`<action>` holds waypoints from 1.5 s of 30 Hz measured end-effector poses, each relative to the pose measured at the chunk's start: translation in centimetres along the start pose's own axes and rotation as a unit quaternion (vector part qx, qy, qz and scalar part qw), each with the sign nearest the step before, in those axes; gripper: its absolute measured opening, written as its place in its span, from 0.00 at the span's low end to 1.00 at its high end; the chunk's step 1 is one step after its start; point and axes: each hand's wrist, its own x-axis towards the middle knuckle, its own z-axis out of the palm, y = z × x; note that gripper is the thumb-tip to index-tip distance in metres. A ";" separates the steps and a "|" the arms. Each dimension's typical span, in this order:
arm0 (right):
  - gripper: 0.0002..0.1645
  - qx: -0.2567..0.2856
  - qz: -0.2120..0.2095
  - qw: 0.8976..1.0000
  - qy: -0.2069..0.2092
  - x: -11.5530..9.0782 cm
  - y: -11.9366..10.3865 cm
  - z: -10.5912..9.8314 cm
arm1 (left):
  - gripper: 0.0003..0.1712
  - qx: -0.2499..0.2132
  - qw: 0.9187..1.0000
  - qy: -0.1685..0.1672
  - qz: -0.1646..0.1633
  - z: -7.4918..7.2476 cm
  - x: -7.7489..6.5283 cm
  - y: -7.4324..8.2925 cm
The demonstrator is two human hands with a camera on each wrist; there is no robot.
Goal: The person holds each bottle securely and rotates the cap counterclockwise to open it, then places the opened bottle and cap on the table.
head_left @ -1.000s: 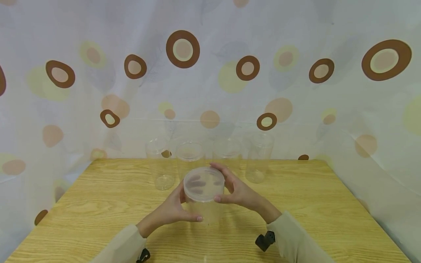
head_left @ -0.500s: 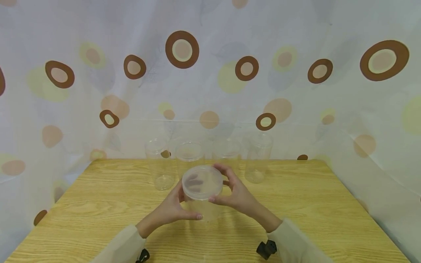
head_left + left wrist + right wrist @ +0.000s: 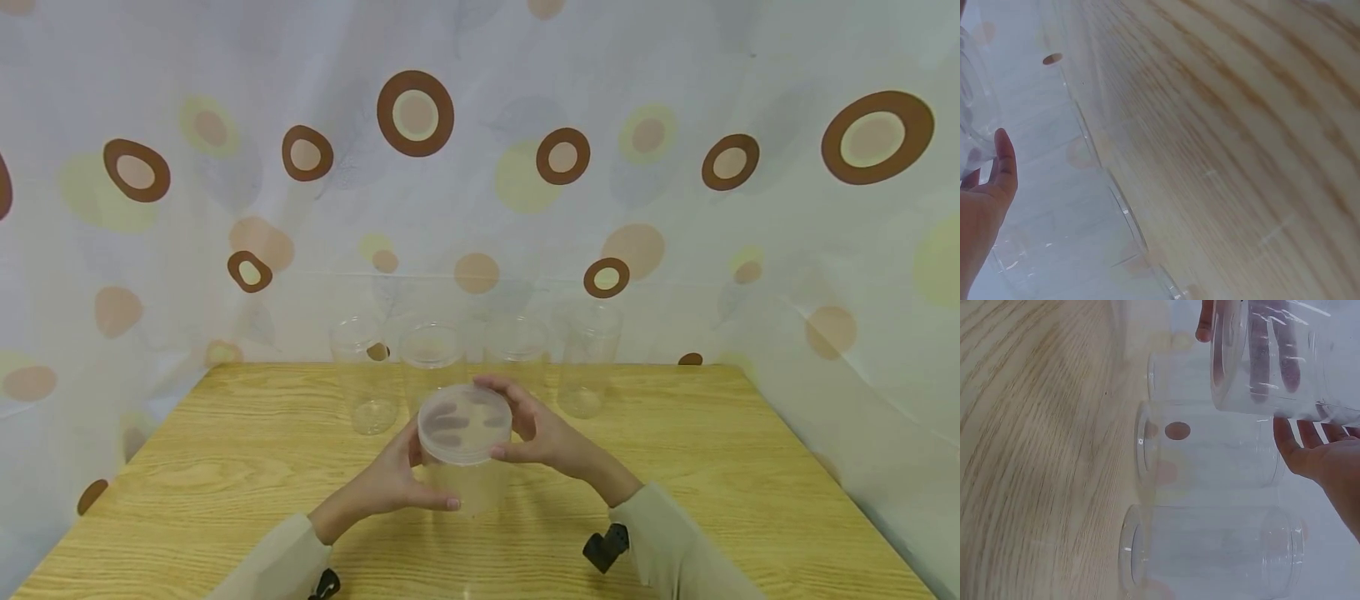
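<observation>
A clear jar (image 3: 474, 483) with a frosted round lid (image 3: 465, 427) is held between my two hands in the middle of the head view. My left hand (image 3: 386, 477) grips its body from the left, thumb across the near side and fingers behind. From the right, my right hand (image 3: 551, 440) holds the lid's rim, thumb at the near edge and fingers at the far edge. Finger shapes show dimly through the lid. The right wrist view has the jar's base raised off the table, with right-hand fingers (image 3: 1294, 450) along the lid end.
Several clear jars stand in a row at the back of the wooden table (image 3: 247, 467), among them a left one (image 3: 365, 379) and a right one (image 3: 588, 367). A patterned curtain (image 3: 480, 208) hangs behind and along both sides.
Half a second ago the right fingers were spread further off the lid; now they are back around its rim. The jar has shifted slightly towards me, while the left hand keeps its grip.
</observation>
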 end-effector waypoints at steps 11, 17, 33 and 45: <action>0.49 -0.115 -0.017 0.986 0.121 -0.2 -0.3 1.3 | 0.61 0.034 0.998 0.044 -0.006 0.0 0.2 0.0; 0.50 -0.132 0.005 0.973 0.191 -0.1 -0.1 2.5 | 0.61 0.057 0.996 0.074 -0.014 0.1 0.2 -0.1; 0.47 -0.019 0.009 1.000 0.023 0.4 0.2 0.2 | 0.60 0.007 1.000 0.001 0.001 -0.4 0.1 0.1; 0.50 0.051 -0.004 0.998 -0.043 0.5 0.5 -0.8 | 0.60 0.004 1.000 -0.009 -0.019 -0.4 0.1 0.5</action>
